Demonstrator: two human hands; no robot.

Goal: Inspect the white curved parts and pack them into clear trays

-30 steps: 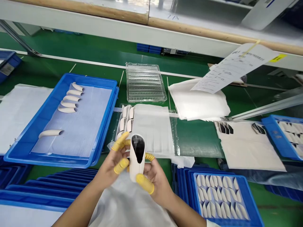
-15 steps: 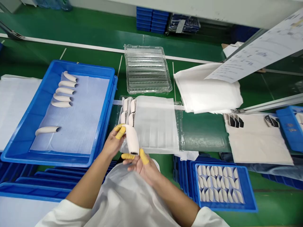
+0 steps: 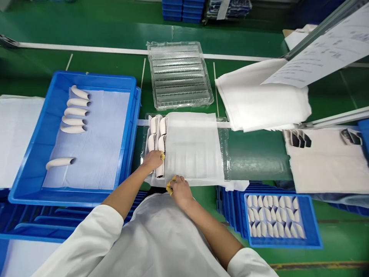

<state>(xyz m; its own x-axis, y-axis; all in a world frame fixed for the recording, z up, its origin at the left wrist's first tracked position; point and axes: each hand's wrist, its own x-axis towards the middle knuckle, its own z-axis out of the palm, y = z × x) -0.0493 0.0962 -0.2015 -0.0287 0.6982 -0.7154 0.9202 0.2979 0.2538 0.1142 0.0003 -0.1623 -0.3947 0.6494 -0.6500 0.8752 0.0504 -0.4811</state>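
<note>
Left hand (image 3: 154,159), the nearer one, curves over the far end of a white shell (image 3: 160,171) whose long axis runs near-to-far in the clear tray (image 3: 224,150), while right hand (image 3: 180,189) curls near the paper sheet (image 3: 193,148), either grasp I cannot tell.

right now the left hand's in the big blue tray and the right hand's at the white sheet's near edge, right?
Not the left hand: the head view shows it at pale pieces right of that blue tray; the right hand is correct.
</note>
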